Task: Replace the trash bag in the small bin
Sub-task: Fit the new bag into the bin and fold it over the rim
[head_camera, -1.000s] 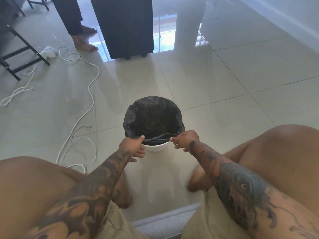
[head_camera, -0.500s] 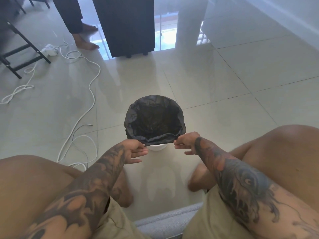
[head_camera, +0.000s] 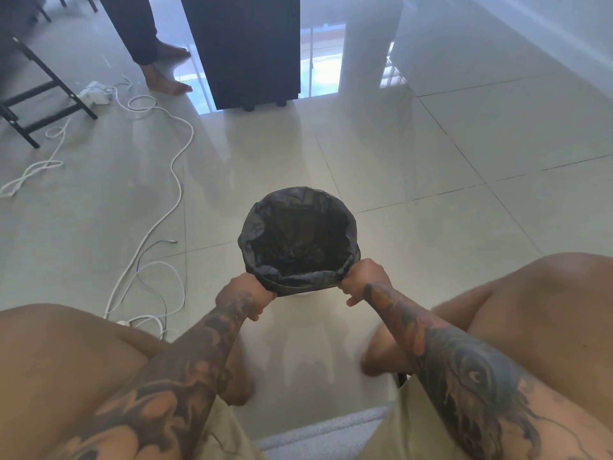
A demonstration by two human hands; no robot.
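Both hands, left [head_camera: 247, 292] and right [head_camera: 363, 278], grip the bag [head_camera: 298, 234] hem at 6 o'clock, folding it over the bin [head_camera: 303, 294]. Next I'd guess tug it down evenly.

A glossy floor [head_camera: 414, 154] of large pale tiles with thin dark grout lines filled the room. A dark cabinet [head_camera: 243, 48] on small feet stood at the far side. Just right of the cabinet, bright daylight from a window was mirrored in the tiles. Left of the cabinet stood another person's bare feet [head_camera: 166, 79], then a white power strip [head_camera: 96, 92] with white cables [head_camera: 172, 167] trailing across the floor, and a black metal frame [head_camera: 43, 91].
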